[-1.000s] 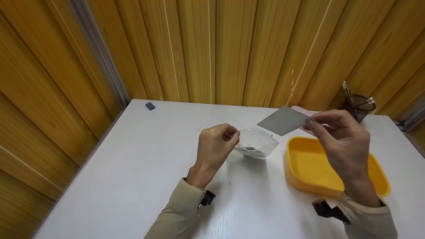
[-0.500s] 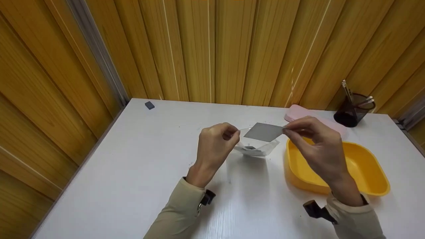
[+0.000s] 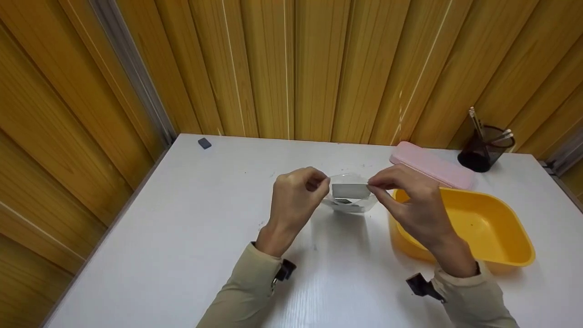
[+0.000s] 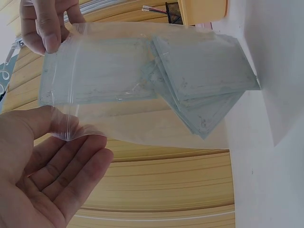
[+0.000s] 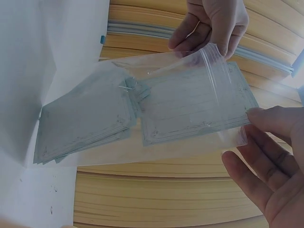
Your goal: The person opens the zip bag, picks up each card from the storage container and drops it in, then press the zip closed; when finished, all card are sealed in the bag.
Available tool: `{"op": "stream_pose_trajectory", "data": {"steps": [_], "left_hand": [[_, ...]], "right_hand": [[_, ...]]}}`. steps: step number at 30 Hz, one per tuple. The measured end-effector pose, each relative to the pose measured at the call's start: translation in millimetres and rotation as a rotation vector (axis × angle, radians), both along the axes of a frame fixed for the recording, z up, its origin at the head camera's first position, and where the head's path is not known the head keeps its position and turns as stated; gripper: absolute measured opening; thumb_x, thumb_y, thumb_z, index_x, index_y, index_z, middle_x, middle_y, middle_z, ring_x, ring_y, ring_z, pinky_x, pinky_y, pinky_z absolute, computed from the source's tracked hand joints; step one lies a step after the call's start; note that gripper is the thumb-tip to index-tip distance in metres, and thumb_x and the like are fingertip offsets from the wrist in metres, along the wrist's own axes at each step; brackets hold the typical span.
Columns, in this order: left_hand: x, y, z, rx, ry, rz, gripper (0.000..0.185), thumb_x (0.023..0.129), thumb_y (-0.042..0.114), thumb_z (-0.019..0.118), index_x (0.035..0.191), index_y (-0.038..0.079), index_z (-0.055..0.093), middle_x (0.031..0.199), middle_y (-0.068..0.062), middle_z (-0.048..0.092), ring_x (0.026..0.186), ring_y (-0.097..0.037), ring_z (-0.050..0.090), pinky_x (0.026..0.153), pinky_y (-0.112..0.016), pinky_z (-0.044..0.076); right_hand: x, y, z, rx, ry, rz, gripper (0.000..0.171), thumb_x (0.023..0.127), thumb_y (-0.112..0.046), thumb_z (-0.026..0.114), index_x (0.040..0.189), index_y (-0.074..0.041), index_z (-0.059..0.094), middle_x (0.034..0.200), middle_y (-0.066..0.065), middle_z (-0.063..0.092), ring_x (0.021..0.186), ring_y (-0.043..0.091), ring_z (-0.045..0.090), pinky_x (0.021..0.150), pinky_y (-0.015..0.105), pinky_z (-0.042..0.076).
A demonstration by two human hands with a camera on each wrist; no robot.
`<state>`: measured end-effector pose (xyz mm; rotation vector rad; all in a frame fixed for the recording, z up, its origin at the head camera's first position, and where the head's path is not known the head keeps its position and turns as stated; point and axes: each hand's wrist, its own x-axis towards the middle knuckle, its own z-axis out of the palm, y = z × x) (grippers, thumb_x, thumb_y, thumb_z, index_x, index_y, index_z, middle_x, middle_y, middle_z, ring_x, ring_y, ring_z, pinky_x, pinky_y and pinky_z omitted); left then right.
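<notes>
Fingers of both hands pinch the clear zip bag [image 3: 350, 200], grey lined cards [image 5: 85, 126] stacked inside.

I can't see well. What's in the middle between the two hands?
Head view: a clear zip bag with grey cards; left hand holds its mouth, right hand slides a card in.

Your left hand [image 3: 296, 193] is raised, fingers curled, thumb and forefinger pinched; your right hand [image 3: 407, 202] faces it, fingertips pinched; both forearms angle inward.

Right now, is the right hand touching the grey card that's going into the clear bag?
Touching. The head view shows the right hand pinching the grey card's edge at the clear bag's mouth.
</notes>
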<state>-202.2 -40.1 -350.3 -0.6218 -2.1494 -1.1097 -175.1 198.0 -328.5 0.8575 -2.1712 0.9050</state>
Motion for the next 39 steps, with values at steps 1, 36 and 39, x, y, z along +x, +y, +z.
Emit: {"op": "stream_pose_trajectory", "data": {"steps": [1,36,39], "left_hand": [[0.0,0.1,-0.1,-0.001,0.000,-0.001,0.006,0.090,0.001,0.079,0.085,0.004,0.079,0.076,-0.003,0.075,0.066,-0.010,0.070,0.063,-0.021,0.056],[-3.1,-0.8,-2.6,0.077,-0.002,-0.055,0.005,0.091,0.000,0.079,0.087,0.002,0.079,0.077,-0.005,0.076,0.066,-0.013,0.072,0.064,-0.021,0.058],[-3.5,-1.3,-1.6,0.103,-0.014,-0.091,0.005,0.092,0.003,0.080,0.087,0.001,0.079,0.078,-0.006,0.077,0.067,-0.014,0.073,0.065,-0.021,0.058]], "right_hand": [[-0.6,-0.3,-0.9,0.008,0.005,-0.002,0.031,0.079,0.017,0.085,0.102,-0.003,0.078,0.101,0.001,0.075,0.088,0.017,0.069,0.084,0.014,0.053],[-2.8,16.3,-0.9,0.112,-0.187,-0.041,0.033,0.083,0.005,0.087,0.114,-0.003,0.078,0.104,0.003,0.077,0.090,0.021,0.076,0.084,0.013,0.054],[-5.8,17.3,-2.2,0.093,-0.170,-0.064,0.028,0.085,0.007,0.085,0.110,-0.002,0.078,0.101,0.002,0.077,0.088,0.018,0.075,0.082,0.010,0.052]]}}
